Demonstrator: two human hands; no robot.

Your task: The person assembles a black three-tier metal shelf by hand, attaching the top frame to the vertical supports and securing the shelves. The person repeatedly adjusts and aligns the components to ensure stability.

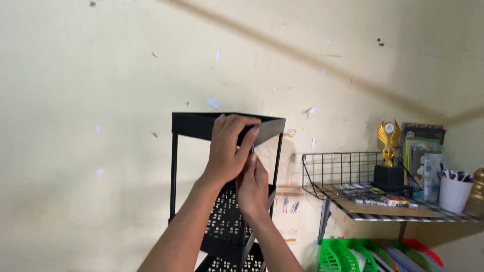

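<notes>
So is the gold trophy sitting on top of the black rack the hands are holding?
No, the gold trophy stands on the wire shelf to the right, apart from the black rack that both hands grip.

Under my left hand [228,149], the black shelf rack [201,126] looks like matt plastic, smooth along the top tray rim where my fingers [237,123] curl over it. Just below my right hand [252,187], the lower tray [227,216] shows a perforated, dull surface. Well off to the right of my fingers, the wire basket [335,171] reads as thin black metal, the trophy [388,138] as glossy gold, the cup [452,194] as smooth white plastic. Behind my fingertips, the wall [101,75] is matt, chipped paint.
</notes>
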